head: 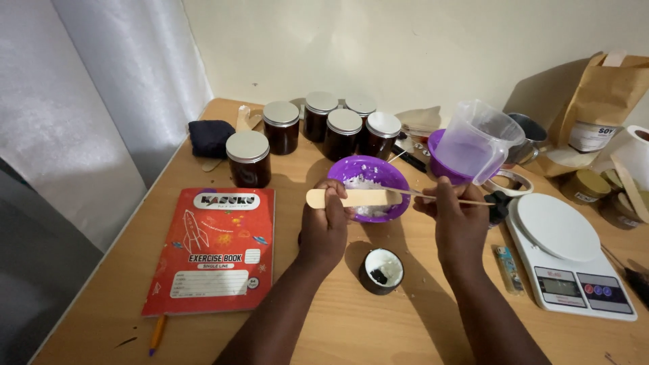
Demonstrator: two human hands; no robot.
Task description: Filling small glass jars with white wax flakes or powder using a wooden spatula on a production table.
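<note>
Mid-scrape: my left hand (324,226) grips a flat wooden spatula (351,197) over the purple bowl (373,177), right hand (460,226) pinches a thin stick (449,198); next, probably clean the blade carefully.

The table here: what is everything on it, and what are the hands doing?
jars: six, dark with silver lids, back of table
purple bowl: one, white stuff inside, centre
small dark jar: one, open, near edge
exercise book: one, red, left
pencil: one, under book
measuring jug: one, clear, resting in a second purple bowl
kitchen scale: one, white, right
paper bag: one, brown, back right
left hand: holds flat wooden stick
right hand: holds thin skewer
</note>
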